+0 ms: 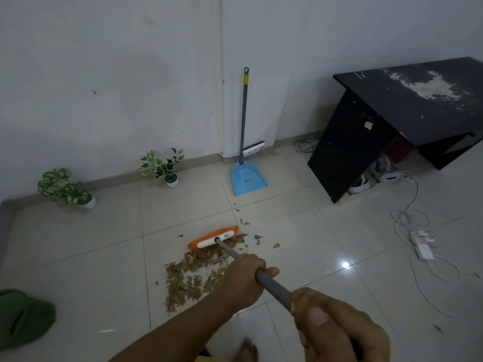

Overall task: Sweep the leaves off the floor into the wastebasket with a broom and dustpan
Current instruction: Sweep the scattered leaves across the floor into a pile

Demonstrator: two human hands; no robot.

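A broom with an orange-bristled, white-topped head rests on the tiled floor at the far edge of a pile of dry brown leaves. Its grey handle runs back toward me. My left hand grips the handle partway down, and my right hand grips it nearer the top end. A few stray leaves lie right of the broom head. A blue dustpan with a long grey handle leans against the wall beyond. No wastebasket is in view.
Two small potted plants stand along the left wall. A black desk sits at the right, with white cables and a power strip on the floor near it. A green sandal lies at the lower left.
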